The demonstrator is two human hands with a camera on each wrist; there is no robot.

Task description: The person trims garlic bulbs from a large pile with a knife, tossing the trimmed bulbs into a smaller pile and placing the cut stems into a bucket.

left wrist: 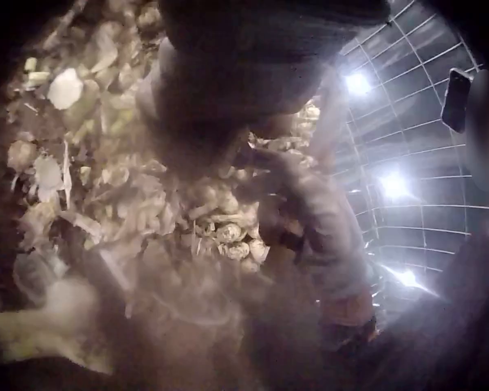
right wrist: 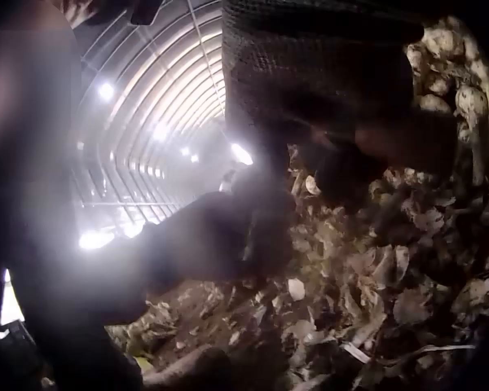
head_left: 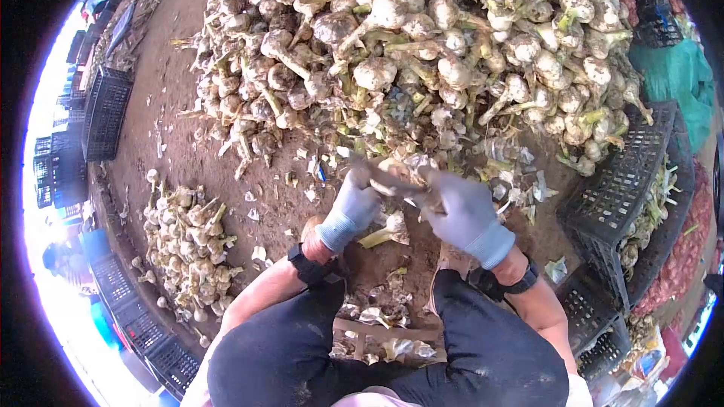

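In the head view, both gloved hands meet low in front of the large heap of garlic [head_left: 377, 75]. A long brown stalk-like thing [head_left: 394, 182], blurred by motion, spans the gap between them. The left hand [head_left: 351, 207] grips its left end with curled fingers. At the other end the right hand [head_left: 461, 212] pinches it, thumb and fingers bent inward. What kind of thing it is, I cannot tell. Just below the hands lies a garlic bulb [head_left: 392, 229] with a short green stem. Both wrist views are dark and blurred around the hands.
A smaller pile of garlic with short stems [head_left: 188, 245] lies on the ground to the left. A black crate [head_left: 622, 173] stands tilted at the right, with trimmings beside it. More black crates [head_left: 109, 113] line the left. Peelings [head_left: 388, 313] litter the ground between the feet.
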